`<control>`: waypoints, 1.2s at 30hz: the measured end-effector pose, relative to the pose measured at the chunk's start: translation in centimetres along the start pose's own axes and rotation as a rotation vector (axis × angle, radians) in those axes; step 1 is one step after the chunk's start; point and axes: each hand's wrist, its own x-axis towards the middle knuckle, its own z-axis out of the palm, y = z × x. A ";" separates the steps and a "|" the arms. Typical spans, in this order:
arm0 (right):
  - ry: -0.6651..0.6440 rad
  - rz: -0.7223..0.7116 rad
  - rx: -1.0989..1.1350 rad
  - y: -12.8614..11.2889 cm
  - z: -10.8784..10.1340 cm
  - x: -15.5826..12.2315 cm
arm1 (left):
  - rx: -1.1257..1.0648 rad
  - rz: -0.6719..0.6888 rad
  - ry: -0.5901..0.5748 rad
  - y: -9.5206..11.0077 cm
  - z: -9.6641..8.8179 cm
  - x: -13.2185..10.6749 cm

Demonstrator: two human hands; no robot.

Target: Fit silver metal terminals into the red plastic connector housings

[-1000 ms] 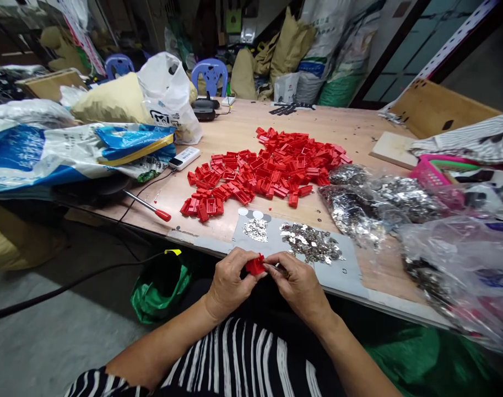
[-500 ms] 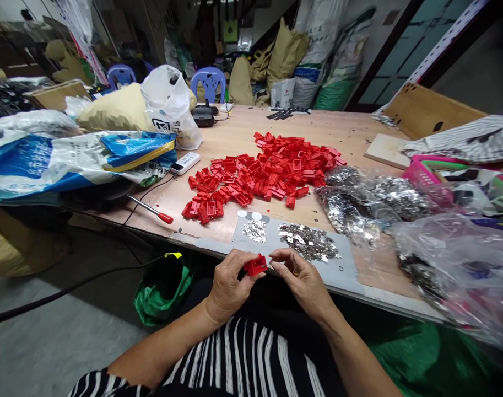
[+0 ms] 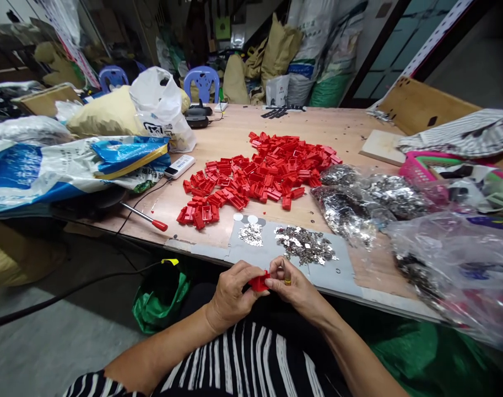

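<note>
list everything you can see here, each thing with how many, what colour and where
table: one, pale wood, across the view
red plastic pile: many pieces, mid table
metal bits: two silver heaps, on grey sheet at near edge
clear bags: several, silver metal inside, table's right
red-handled tool: one, near left edge
white remote: one, left of pile
white plastic bag: one, far left of table
pink basket: one, far right
blue chairs: two, behind table
green bag: one, under table
red plastic part: one, pinched between both hands
left hand: grips part's left side
right hand: yellow ring, fingertips on part's right end
</note>
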 end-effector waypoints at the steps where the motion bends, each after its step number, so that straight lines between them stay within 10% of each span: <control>1: 0.000 0.019 0.017 0.1 0.0 -0.2 | -0.014 -0.014 -0.006 0.0 0.0 0.0; 12: -0.116 0.108 0.265 1.4 0.0 -0.9 | -0.228 -0.045 -0.058 -0.9 -0.6 0.6; 17: -0.190 0.130 0.302 1.2 0.1 -0.1 | -0.523 -0.317 -0.036 -1.8 -0.8 0.6; 26: 0.197 -0.209 -0.942 -1.4 -2.4 5.4 | -0.741 -0.655 0.221 -2.5 -1.3 0.9; 36: 0.177 -0.147 -1.253 -1.4 -1.4 8.5 | -0.697 -0.664 0.225 -2.8 -1.2 1.1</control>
